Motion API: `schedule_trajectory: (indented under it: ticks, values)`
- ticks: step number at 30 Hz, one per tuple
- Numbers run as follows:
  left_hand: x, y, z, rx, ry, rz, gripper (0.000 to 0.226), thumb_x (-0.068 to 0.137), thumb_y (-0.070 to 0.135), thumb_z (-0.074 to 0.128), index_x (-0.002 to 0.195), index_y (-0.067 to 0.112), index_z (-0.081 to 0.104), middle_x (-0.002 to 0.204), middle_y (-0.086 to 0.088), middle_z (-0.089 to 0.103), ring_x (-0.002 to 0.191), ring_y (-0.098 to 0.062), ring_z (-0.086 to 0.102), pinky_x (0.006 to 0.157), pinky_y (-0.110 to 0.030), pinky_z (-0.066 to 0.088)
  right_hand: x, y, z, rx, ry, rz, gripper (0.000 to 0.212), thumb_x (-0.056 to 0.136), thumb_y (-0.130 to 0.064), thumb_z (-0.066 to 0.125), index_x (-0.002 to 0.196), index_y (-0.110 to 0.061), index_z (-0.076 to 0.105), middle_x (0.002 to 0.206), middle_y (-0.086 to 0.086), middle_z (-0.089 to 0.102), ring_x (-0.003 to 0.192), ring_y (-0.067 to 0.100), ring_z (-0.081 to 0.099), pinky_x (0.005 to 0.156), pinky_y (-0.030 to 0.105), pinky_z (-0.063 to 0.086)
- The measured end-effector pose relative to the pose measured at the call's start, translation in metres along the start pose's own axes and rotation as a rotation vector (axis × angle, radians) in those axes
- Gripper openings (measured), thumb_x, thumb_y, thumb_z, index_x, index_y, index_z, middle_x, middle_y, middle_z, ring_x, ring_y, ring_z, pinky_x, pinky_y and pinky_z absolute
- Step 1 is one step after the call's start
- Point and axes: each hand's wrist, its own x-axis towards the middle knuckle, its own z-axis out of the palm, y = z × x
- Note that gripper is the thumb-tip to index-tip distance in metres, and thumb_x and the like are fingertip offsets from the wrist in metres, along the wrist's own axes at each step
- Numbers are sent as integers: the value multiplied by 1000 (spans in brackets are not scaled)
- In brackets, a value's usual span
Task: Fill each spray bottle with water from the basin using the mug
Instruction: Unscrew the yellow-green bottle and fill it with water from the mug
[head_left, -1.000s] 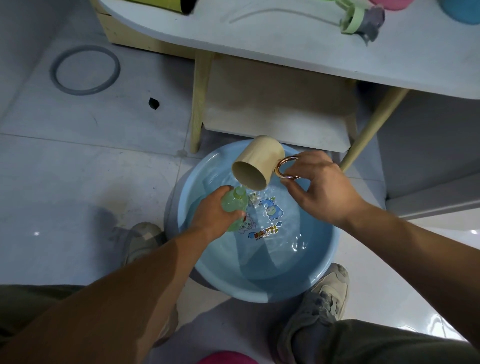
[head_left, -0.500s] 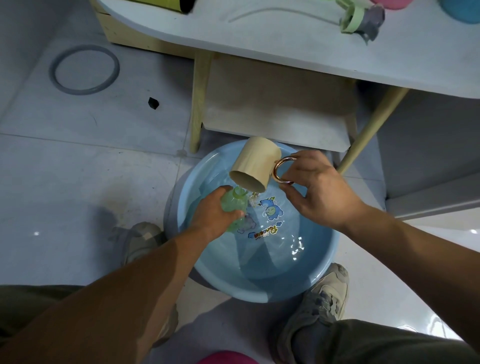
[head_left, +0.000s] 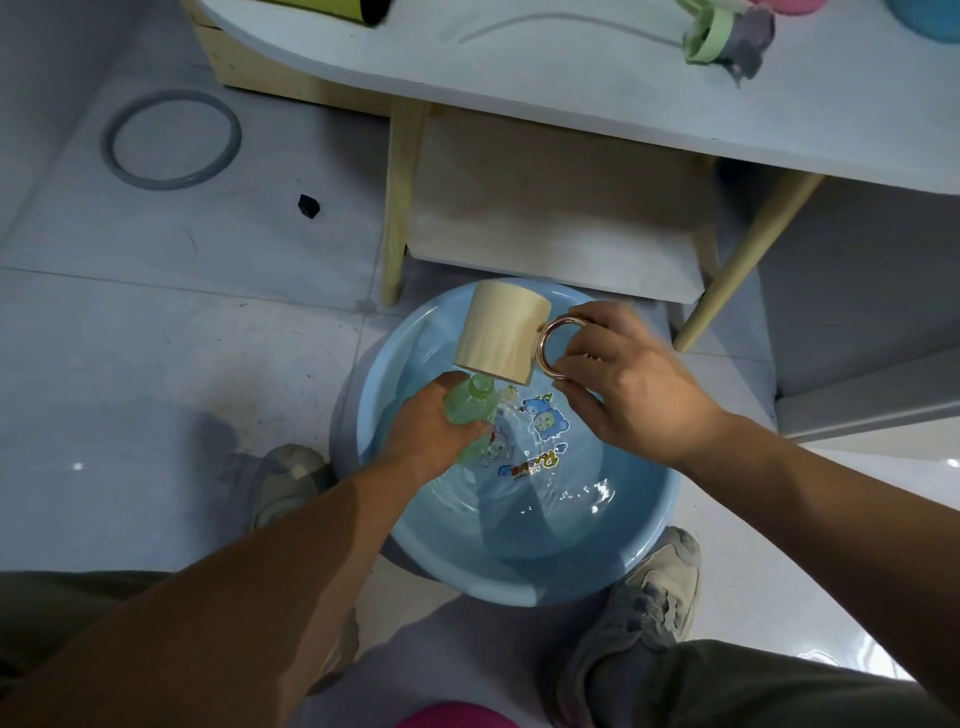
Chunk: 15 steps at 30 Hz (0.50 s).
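A light blue basin (head_left: 644, 561) of water stands on the floor between my feet, with cartoon stickers on its bottom. My left hand (head_left: 434, 428) grips a translucent green spray bottle (head_left: 470, 402) over the water, its open neck pointing up. My right hand (head_left: 626, 387) pinches the copper ring handle of a cream mug (head_left: 501, 332). The mug is tipped almost mouth-down, its rim right above the bottle's neck. The bottle's lower part is hidden by my fingers.
A white table (head_left: 571, 78) with wooden legs stands just behind the basin; a green and grey sprayer head (head_left: 727, 31) lies on it. A grey ring (head_left: 171, 140) and a small black piece (head_left: 308, 205) lie on the tiled floor at left. My shoes flank the basin.
My right hand has tipped the mug further, from slanted with its mouth facing me to nearly upside down over the bottle. My left hand and the bottle stay in place.
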Motion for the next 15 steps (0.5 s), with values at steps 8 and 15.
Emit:
schedule_trajectory:
  ticks: [8,15]
  values:
    - [-2,0,-2,-39,11,4,58,78,25,89,129,28,63,117,8,70,109,-17,65,96,-38,56,-3,0,23,194,120,393,12,86,-16,68,91,-9,77,89,5,72,95,25,62,93,29,44]
    - [-4,-1,-3,-29,26,22,62,77,26,89,133,27,61,117,9,69,108,-13,64,90,-22,48,-28,2,58,245,-185,780,21,92,-27,59,95,-18,78,91,12,71,91,34,62,82,34,48]
